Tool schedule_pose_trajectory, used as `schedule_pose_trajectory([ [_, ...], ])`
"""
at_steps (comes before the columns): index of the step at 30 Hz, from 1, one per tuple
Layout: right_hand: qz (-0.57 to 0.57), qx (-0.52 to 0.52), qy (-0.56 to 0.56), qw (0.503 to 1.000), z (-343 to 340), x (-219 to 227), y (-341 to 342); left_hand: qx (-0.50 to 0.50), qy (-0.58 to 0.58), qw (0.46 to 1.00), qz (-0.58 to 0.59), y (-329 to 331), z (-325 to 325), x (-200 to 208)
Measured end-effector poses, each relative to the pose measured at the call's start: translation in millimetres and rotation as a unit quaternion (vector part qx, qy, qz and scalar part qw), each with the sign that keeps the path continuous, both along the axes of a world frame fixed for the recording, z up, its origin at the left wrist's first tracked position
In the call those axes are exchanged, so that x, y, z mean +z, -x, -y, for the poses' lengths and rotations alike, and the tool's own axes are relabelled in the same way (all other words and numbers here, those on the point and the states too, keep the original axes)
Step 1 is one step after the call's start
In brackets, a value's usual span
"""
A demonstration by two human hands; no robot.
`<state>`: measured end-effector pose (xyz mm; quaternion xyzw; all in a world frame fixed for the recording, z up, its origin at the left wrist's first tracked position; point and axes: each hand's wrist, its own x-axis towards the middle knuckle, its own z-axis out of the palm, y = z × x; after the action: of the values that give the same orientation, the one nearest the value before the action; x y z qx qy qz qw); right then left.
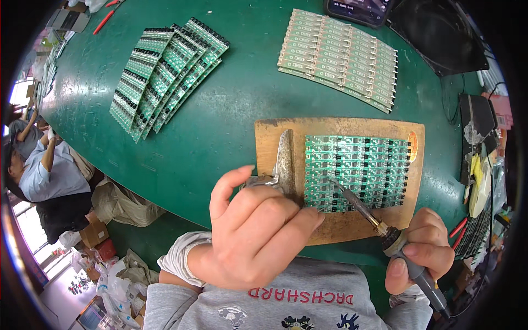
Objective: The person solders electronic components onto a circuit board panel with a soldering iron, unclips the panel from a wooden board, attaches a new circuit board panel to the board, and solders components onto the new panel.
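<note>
Aslant, soldering iron [391, 240], over circuit panel [357, 164]

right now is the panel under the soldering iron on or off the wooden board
On: the green circuit panel lies on the wooden board, wood visible around it.

Circuit-board panel [357, 165]: green, rectangular, bearing rows of black components; lies flat on a brown wooden board [335, 229]. Soldering iron [391, 242]: grey handle, brass-coloured collar, metal barrel; inclined, tip over the panel's lower-left portion, contact indeterminable.
</note>
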<state>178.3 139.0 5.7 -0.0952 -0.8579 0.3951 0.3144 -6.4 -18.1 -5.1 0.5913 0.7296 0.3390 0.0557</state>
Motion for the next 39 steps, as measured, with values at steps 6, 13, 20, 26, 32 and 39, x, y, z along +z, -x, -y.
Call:
schedule_pose_trajectory([
  [6, -0.007, 0.013, -0.002, 1.0, -1, -2, 0, 0.02, 0.002, 1.0, -0.016, -4, -6, -7],
  [13, 0.034, 0.056, -0.016, 0.998, 2, 4, 0, 0.027, -0.003, 1.0, -0.013, -5, -7, -15],
  [20, 0.045, 0.041, -0.022, 0.998, 5, 4, 0, 0.025, -0.005, 1.0, -0.011, -5, -6, -16],
  [26, 0.066, 0.06, -0.013, 0.996, 3, 5, -1, 0.025, 0.003, 1.0, -0.012, -5, -5, -16],
  [32, 0.017, 0.041, -0.03, 0.999, 5, -5, -3, 0.018, 0.017, 1.0, -0.004, -5, -5, -14],
  [39, -0.005, 0.023, -0.03, 0.999, 9, -6, -6, 0.006, 0.024, 1.0, -0.006, -3, -2, -12],
])
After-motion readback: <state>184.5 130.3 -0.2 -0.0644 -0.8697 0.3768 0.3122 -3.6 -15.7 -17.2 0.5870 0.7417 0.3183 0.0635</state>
